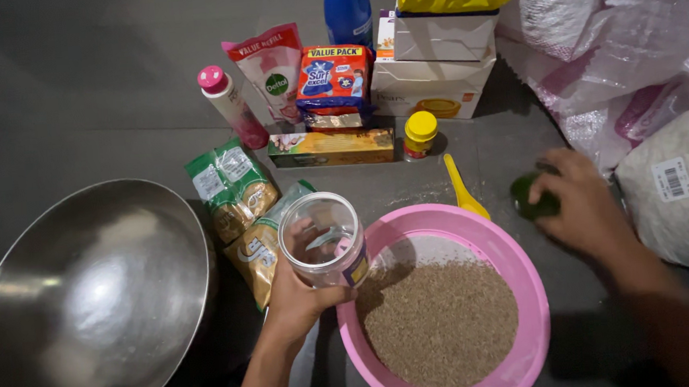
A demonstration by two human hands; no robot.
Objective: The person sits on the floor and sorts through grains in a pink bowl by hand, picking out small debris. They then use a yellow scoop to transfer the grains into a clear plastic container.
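A clear, glossy plastic jar [321, 239] is held in the left hand [299, 296]. A smooth green plastic lid [533, 196] is covered by the right hand [584, 203]. The pink basin [525, 286] is seen to be smooth plastic, filled with matt, grainy seeds [440, 323]. The large bowl [88, 305] is polished, reflective metal. The scoop [464, 190] is shiny yellow plastic. The boxes [432, 68] appear as matt cardboard, the floor [75, 90] as dull grey.

Green lid [534, 198] half hidden under right hand [580, 203]; steel bowl [88, 305] cut by left, bottom edges.
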